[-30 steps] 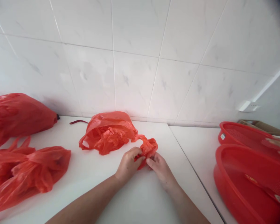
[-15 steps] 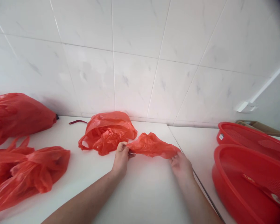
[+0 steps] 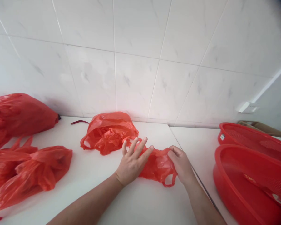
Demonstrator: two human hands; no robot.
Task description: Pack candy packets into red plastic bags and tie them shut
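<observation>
A small red plastic bag (image 3: 158, 165) lies spread on the white countertop (image 3: 96, 175), one handle loop pointing toward me. My left hand (image 3: 132, 162) rests flat on its left part, fingers stretched out and spread. My right hand (image 3: 181, 164) pinches the bag's right edge with curled fingers. Just behind them sits an open crumpled red bag (image 3: 109, 132) with more red plastic stuffed inside.
Further red bags lie at the left: a full one (image 3: 18, 114) by the wall and a crumpled heap (image 3: 25, 172) nearer me. Two red plastic baskets (image 3: 253, 175) stand at the right beyond a counter seam. A tiled wall closes the back.
The bag went from a bunched wad between both hands to being pulled out wide, and now lies on the counter. My left hand let go and opened flat on it.
</observation>
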